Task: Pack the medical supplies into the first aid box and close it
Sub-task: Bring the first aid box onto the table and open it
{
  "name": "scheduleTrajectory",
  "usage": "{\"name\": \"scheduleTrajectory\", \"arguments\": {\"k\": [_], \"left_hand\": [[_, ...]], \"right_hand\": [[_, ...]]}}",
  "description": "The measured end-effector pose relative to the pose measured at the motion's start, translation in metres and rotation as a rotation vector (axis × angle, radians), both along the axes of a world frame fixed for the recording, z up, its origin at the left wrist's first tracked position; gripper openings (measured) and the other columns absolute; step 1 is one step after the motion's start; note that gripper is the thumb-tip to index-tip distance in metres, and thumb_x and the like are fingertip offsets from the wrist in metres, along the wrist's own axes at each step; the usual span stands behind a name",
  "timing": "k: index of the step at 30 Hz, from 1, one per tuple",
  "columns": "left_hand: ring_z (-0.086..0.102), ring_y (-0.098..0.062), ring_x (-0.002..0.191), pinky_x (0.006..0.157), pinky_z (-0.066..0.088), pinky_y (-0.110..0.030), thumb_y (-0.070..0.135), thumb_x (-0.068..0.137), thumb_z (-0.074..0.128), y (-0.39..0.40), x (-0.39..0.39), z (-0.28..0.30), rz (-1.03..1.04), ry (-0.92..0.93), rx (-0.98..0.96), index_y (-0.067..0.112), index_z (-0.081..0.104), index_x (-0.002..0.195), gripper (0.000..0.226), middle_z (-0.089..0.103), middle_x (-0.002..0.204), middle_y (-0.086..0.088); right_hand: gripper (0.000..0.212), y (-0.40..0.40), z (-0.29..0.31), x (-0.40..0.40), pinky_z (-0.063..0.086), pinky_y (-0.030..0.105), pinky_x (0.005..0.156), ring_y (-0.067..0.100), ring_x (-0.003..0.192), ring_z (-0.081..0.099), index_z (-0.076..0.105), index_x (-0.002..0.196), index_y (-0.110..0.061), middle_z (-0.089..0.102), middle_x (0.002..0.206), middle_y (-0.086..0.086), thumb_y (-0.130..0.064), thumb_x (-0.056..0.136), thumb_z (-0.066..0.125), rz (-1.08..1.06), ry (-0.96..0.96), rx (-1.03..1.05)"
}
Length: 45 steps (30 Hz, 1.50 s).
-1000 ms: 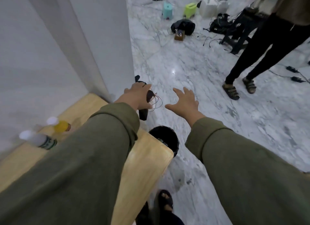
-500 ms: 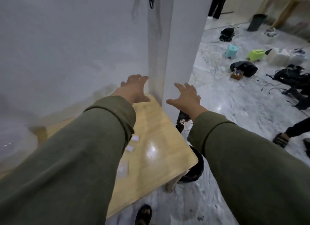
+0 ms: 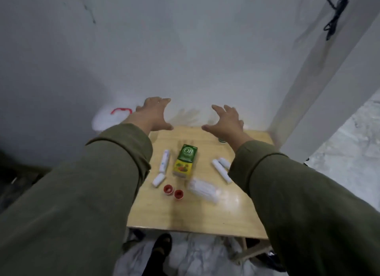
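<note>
Reaching out over the wooden table [image 3: 205, 218], my left hand [image 3: 153, 115] and right hand [image 3: 226, 122] spread wide, holding nothing. The white first aid box [image 3: 107, 119] sits far left by the wall. The green carton [image 3: 185, 160] lies mid-table among white rolls [image 3: 164, 160] and two red caps [image 3: 168, 189].

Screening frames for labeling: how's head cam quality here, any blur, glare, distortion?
Head view: soft overall; print on the green and yellow carton is mostly unreadable. Glare patch on the light wooden table beside the clear plastic-wrapped white pack. Wide-angle stretch balloons the olive sleeves at the edges. The white container with a red handle is washed out, its outline lost against the wall.
</note>
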<state>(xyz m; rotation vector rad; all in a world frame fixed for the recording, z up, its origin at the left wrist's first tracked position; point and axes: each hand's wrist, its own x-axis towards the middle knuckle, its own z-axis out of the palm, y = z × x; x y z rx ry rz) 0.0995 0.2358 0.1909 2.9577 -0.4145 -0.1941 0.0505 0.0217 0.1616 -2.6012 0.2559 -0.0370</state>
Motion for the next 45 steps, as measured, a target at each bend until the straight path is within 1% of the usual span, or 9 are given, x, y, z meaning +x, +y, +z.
{"name": "scheduleTrajectory", "arguments": {"k": [7,9,12,15,18,27,30,37,45], "left_hand": [[0.025,-0.028,0.139,0.109,0.031,-0.049,0.045,0.07,0.075,0.12,0.006,-0.034,0.176,0.008,-0.065,0.03,0.027,0.145,0.09,0.032,0.15,-0.003],[0.028,-0.03,0.138,0.109,0.032,-0.05,0.043,0.07,0.076,0.146,0.013,-0.046,0.209,0.025,-0.071,0.029,0.024,0.146,0.093,0.034,0.149,-0.005],[0.025,-0.032,0.139,0.11,0.03,-0.051,0.043,0.068,0.078,0.181,0.036,-0.063,0.23,0.06,-0.062,0.027,0.018,0.148,0.101,0.031,0.15,-0.007],[0.015,-0.03,0.143,0.114,0.024,-0.048,0.042,0.07,0.077,0.21,0.066,-0.077,0.233,0.116,-0.064,0.027,0.011,0.15,0.105,0.018,0.156,-0.006],[0.02,-0.034,0.141,0.112,0.028,-0.05,0.044,0.064,0.079,0.231,0.094,-0.092,0.206,0.154,-0.088,0.026,0.01,0.15,0.112,0.021,0.154,-0.012],[0.029,-0.034,0.137,0.106,0.037,-0.049,0.032,0.068,0.082,0.244,0.126,-0.132,0.159,0.271,-0.377,0.035,-0.007,0.148,0.12,0.013,0.154,-0.008],[0.025,-0.032,0.14,0.108,0.034,-0.048,0.031,0.07,0.082,0.244,0.125,-0.144,0.171,0.256,-0.458,0.036,-0.005,0.149,0.118,0.01,0.156,-0.006],[0.027,-0.029,0.14,0.107,0.034,-0.042,0.026,0.076,0.077,0.242,0.117,-0.157,0.201,0.127,-0.583,0.033,0.007,0.15,0.102,0.017,0.155,-0.008],[0.029,-0.027,0.139,0.108,0.035,-0.047,0.03,0.079,0.074,0.251,0.081,-0.165,0.209,0.055,-0.653,0.033,0.014,0.148,0.091,0.024,0.153,-0.005]], "right_hand": [[0.078,0.113,-0.03,0.036,0.013,0.054,0.117,0.026,0.147,0.004,0.024,0.146,-0.033,0.013,0.158,0.005,-0.046,0.081,0.066,0.184,0.024,-0.015],[0.078,0.141,-0.04,0.048,0.013,0.053,0.116,0.026,0.147,0.004,0.024,0.145,-0.033,0.013,0.159,0.005,-0.045,0.081,0.066,0.207,0.036,-0.019],[0.08,0.178,-0.052,0.072,0.013,0.054,0.116,0.027,0.147,0.005,0.024,0.145,-0.034,0.013,0.159,0.004,-0.045,0.08,0.068,0.21,0.053,-0.02],[0.082,0.205,-0.065,0.096,0.017,0.054,0.117,0.028,0.147,0.008,0.023,0.146,-0.034,0.013,0.159,0.004,-0.044,0.079,0.069,0.179,0.073,0.003],[0.087,0.227,-0.078,0.11,0.021,0.054,0.116,0.03,0.146,0.011,0.021,0.146,-0.035,0.01,0.16,0.004,-0.043,0.076,0.073,0.148,0.118,0.025],[0.097,0.252,-0.105,0.125,0.022,0.049,0.115,0.032,0.147,0.008,0.014,0.147,-0.039,-0.006,0.16,0.003,-0.039,0.073,0.077,0.019,0.136,0.114],[0.097,0.257,-0.112,0.123,0.022,0.045,0.115,0.03,0.147,0.009,0.011,0.147,-0.039,-0.004,0.16,0.004,-0.037,0.075,0.076,0.02,0.13,0.157],[0.087,0.261,-0.115,0.12,0.024,0.042,0.114,0.032,0.146,0.012,0.015,0.148,-0.035,0.0,0.159,0.012,-0.033,0.081,0.071,0.039,0.052,0.209],[0.087,0.262,-0.119,0.094,0.033,0.04,0.11,0.035,0.141,0.027,0.015,0.149,-0.035,0.004,0.158,0.014,-0.038,0.081,0.07,0.094,0.022,0.148]]}}
